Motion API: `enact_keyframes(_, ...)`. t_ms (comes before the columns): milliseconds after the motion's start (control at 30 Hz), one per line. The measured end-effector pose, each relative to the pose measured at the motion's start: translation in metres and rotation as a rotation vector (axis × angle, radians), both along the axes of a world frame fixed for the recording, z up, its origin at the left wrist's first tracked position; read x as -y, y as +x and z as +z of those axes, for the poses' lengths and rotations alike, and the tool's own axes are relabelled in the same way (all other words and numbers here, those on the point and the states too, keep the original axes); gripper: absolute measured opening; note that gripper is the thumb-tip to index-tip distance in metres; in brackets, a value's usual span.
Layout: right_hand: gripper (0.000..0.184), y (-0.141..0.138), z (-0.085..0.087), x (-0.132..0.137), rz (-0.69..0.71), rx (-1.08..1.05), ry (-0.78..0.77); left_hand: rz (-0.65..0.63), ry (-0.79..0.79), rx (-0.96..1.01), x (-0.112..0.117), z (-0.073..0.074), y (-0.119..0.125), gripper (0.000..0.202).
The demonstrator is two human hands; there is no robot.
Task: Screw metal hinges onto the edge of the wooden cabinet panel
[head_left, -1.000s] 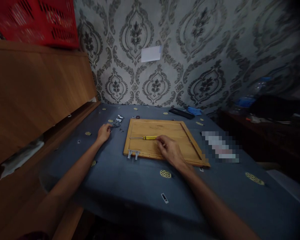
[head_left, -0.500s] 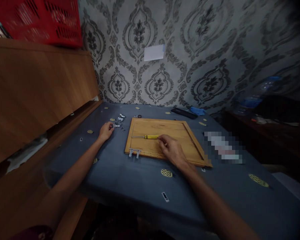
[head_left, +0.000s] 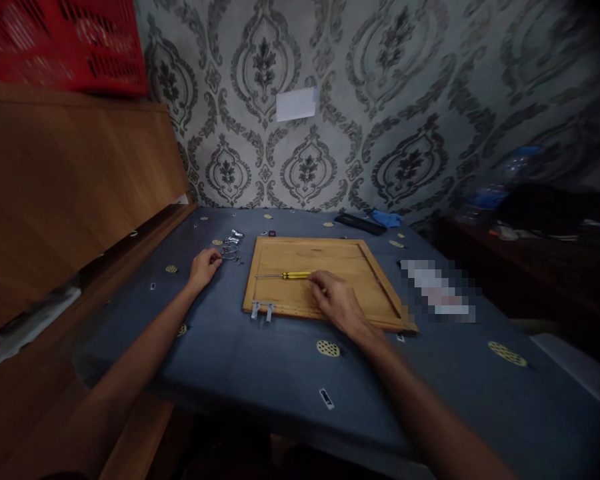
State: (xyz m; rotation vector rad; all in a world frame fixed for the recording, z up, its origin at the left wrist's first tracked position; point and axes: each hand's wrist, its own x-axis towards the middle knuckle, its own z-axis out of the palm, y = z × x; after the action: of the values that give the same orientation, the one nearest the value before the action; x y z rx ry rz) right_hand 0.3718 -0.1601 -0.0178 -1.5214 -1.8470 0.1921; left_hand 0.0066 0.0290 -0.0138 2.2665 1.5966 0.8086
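A light wooden cabinet door [head_left: 330, 263] lies flat on a blue cloth [head_left: 260, 360]. A yellow-handled screwdriver [head_left: 287, 275] lies across the door. My right hand [head_left: 336, 301] rests on the door with curled fingers touching the handle's end; whether it grips it I cannot tell. My left hand [head_left: 205, 266] lies on the cloth left of the door, fingers curled, its tips at a small pile of metal hinges and screws [head_left: 231, 244]. Two metal hinge plates [head_left: 261, 309] stick out from the door's near-left edge.
A brown wooden panel [head_left: 65, 200] stands along the left with a red crate [head_left: 65, 40] on top. Patterned wallpaper is behind. A dark flat object [head_left: 360, 224] and a blue rag [head_left: 386, 217] lie at the back. A dark side table [head_left: 525, 260] with clutter stands at the right.
The view shifted slightly. My left hand stays by the metal parts, and my right hand stays at the screwdriver's handle.
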Motion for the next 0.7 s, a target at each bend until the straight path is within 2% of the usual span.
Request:
enact_keyframes(233,0.028,0.000,0.000,0.004,0.031,-0.054,0.033,-0.025,0.034,0.038,0.011,0.002,0.003,0.036)
enact_keyframes(400,0.027,-0.007,0.009,0.010,0.038,-0.170,0.062,-0.080,0.089,0.076,0.022,0.010,0.003,0.032)
enact_keyframes(533,0.030,-0.021,0.019,0.017,0.056,-0.307,0.025,-0.178,0.144,0.126,0.039,0.019,0.012,0.027)
enact_keyframes(700,0.040,-0.034,0.024,0.020,0.072,-0.505,-0.091,-0.355,0.218,0.194,0.070,0.031,0.039,0.025)
